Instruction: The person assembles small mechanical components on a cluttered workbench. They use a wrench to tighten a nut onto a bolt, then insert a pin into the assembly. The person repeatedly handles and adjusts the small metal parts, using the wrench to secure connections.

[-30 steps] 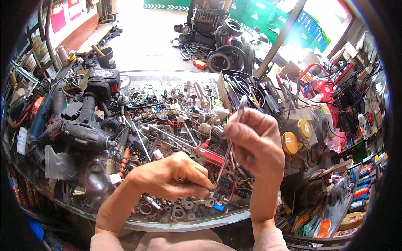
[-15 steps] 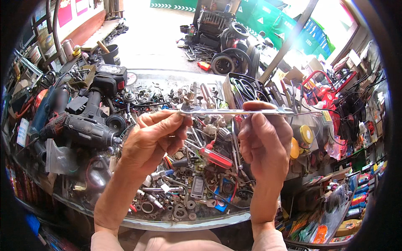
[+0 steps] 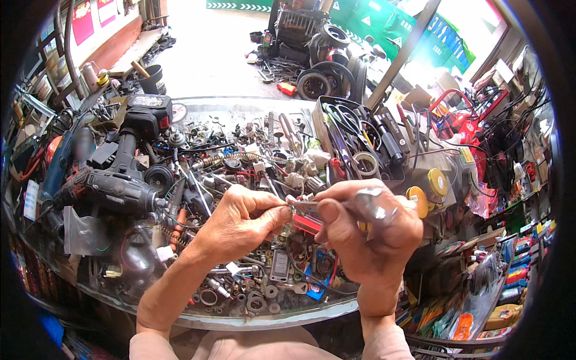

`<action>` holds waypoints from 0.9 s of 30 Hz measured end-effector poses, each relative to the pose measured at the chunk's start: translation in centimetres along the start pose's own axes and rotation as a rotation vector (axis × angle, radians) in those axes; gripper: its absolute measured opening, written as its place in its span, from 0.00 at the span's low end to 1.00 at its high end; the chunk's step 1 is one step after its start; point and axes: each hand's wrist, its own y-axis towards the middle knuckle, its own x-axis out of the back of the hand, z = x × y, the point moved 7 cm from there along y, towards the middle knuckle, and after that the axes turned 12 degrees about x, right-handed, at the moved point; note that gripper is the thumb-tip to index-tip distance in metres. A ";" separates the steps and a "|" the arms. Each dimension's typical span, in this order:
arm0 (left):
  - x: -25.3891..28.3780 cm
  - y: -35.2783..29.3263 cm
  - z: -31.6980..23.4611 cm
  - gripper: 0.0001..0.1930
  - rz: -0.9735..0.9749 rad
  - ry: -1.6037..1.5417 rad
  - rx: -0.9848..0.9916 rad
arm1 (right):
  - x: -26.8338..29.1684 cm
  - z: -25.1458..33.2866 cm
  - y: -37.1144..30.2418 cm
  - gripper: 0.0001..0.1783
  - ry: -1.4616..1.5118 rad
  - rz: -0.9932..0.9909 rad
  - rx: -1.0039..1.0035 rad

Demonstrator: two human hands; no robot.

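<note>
My right hand (image 3: 372, 231) is closed around a silver wrench (image 3: 307, 207). One end of the wrench points left toward my other hand, while the shiny other end shows blurred above my right knuckles. My left hand (image 3: 249, 222) pinches thumb and forefinger together right at the wrench's left tip. A small metal bit shows between those fingertips, too small to name. Both hands are raised over the cluttered bench. Just below the wrench lies a screwdriver with a red handle (image 3: 307, 224), partly hidden by my right hand.
Loose nuts, washers (image 3: 257, 303) and small parts cover the glass-topped bench. Black power drills (image 3: 120, 189) lie at left. A metal box of tools (image 3: 327, 129) stands at back right, near yellow-lidded jars (image 3: 437, 182). Tyres (image 3: 315, 85) lie on the floor beyond.
Both hands came lower and closer together. The wrench, held level across both hands before, now tilts in my right hand, which has turned and closed further around it.
</note>
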 end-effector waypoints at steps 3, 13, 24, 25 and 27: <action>0.2 0.1 -0.3 0.07 -0.082 0.053 -0.169 | -0.7 1.3 0.3 0.04 -0.114 0.083 0.015; -4.1 -3.5 -2.9 0.04 0.328 0.542 -0.595 | -2.3 -4.4 -1.1 0.08 0.446 0.154 -0.598; 2.5 -2.9 -3.5 0.10 0.185 -0.678 -0.348 | -4.1 -7.5 -1.8 0.13 1.447 -0.180 -0.682; 3.1 -2.6 -3.6 0.10 0.209 -0.671 -0.379 | -3.6 -7.5 -1.8 0.16 1.358 -0.230 -0.639; 3.9 -2.0 -2.9 0.11 0.021 -0.682 -0.275 | -2.6 -6.7 -1.3 0.17 0.983 -0.325 -0.616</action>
